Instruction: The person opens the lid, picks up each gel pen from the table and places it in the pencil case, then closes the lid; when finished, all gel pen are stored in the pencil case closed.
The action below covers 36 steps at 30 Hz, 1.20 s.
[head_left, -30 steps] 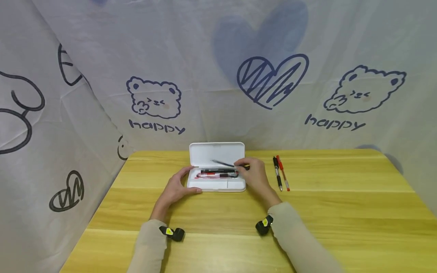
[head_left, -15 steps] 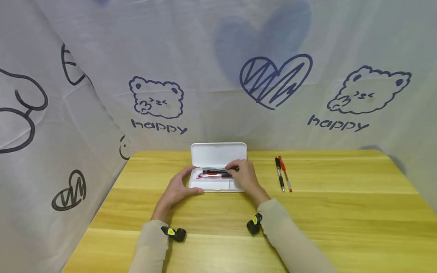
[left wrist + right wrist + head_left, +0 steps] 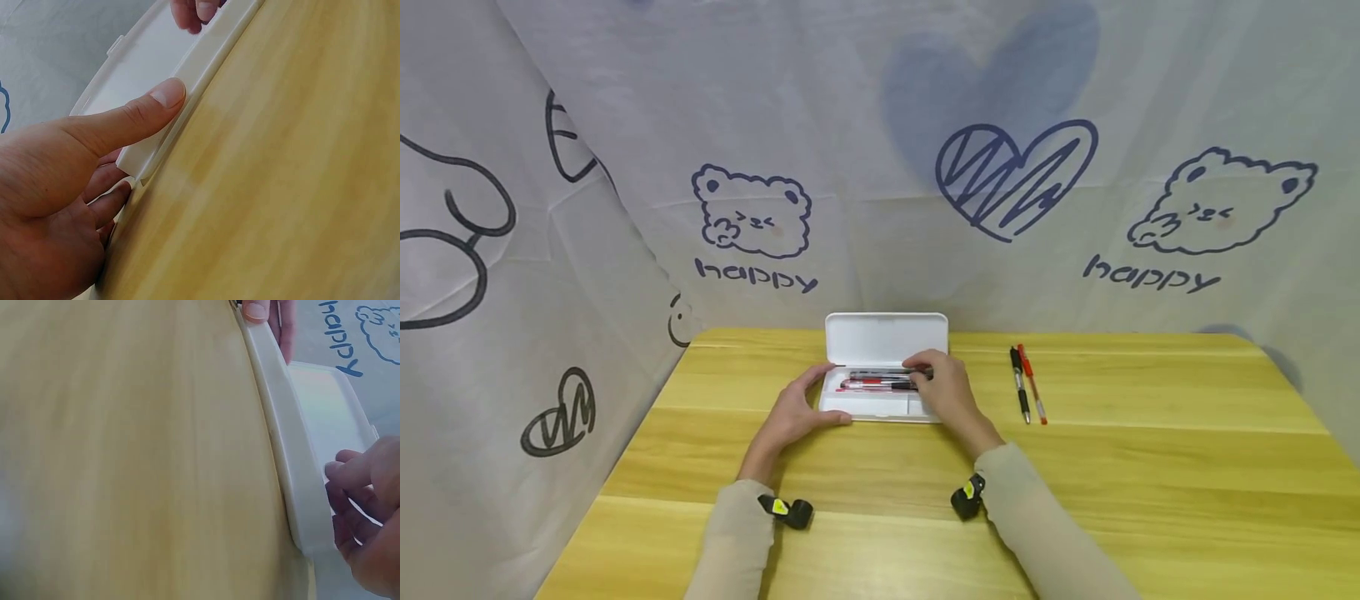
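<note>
A white pencil case point(image 3: 867, 406) stands on the table with its lid point(image 3: 887, 339) raised. My left hand point(image 3: 793, 414) grips the case's left end, its thumb on the front edge and its fingers around the side, as the left wrist view point(image 3: 56, 181) also shows. Over the right part of the case is my right hand point(image 3: 947, 387), its fingertips pinching the dark end of a black pen point(image 3: 872, 374) low in the back compartment. Red and black pens point(image 3: 876, 385) lie just in front of it. In the right wrist view, the case wall hides the pens.
To the right on the wooden table point(image 3: 1150, 433) lie a black pen point(image 3: 1019, 383) and a red pen point(image 3: 1032, 383), side by side. A printed cloth point(image 3: 880, 242) hangs right behind the table's back edge.
My right hand has moved left and down, bringing the black pen from above the case into its back compartment. The left hand keeps its hold on the case.
</note>
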Each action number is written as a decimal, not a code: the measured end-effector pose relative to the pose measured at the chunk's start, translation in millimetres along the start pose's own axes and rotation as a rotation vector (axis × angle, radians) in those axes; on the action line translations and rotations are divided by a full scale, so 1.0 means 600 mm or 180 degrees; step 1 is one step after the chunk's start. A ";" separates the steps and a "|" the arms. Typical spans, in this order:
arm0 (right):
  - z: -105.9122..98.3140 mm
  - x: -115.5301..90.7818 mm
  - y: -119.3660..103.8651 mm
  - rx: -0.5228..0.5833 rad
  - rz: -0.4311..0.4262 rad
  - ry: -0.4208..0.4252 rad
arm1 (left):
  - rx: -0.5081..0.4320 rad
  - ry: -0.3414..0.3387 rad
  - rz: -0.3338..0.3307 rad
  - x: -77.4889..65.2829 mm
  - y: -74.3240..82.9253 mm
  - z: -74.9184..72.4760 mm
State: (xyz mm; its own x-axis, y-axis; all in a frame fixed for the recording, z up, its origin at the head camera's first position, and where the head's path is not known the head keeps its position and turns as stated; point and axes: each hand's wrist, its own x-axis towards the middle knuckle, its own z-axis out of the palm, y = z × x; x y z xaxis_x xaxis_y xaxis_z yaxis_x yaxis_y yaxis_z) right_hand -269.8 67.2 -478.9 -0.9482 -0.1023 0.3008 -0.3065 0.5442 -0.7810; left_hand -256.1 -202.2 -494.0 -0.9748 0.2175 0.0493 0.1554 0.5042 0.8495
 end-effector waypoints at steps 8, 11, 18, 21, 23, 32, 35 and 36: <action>-0.041 -0.014 0.002 0.0394 0.0068 0.0047 | -0.0001 -0.0006 -0.0022 -0.002 0.001 0.000; -0.058 -0.020 0.004 0.0477 0.0098 0.0063 | 0.0001 -0.0021 -0.0019 -0.003 0.001 -0.001; -0.110 -0.035 0.012 0.0361 -0.0024 0.0140 | 0.0045 -0.0007 -0.0005 -0.003 0.002 -0.002; -0.132 -0.043 0.018 0.0267 -0.0046 0.0197 | 0.0041 -0.0014 0.0032 -0.002 0.001 -0.002; -0.145 -0.051 0.023 0.0223 -0.0009 0.0224 | 0.0031 -0.0019 0.0029 -0.002 0.000 -0.001; -0.190 -0.082 0.053 0.0177 0.0108 0.0411 | 0.0104 -0.0005 -0.0054 -0.003 -0.001 -0.003; -0.203 -0.088 0.067 0.0186 0.0202 0.0482 | 0.0091 -0.0018 -0.0039 -0.003 0.001 -0.005; -0.207 -0.089 0.071 0.0177 0.0238 0.0496 | 0.0084 -0.0019 -0.0047 -0.004 0.002 -0.006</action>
State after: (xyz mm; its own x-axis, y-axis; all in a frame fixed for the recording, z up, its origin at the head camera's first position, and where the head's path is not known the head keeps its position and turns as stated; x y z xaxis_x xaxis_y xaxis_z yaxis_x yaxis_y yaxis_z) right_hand -221.8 199.2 -460.5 -0.9454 0.0691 0.3186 -0.2440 0.4982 -0.8320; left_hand -254.3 -205.0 -491.1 -0.9761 0.2146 0.0336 0.1452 0.5294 0.8359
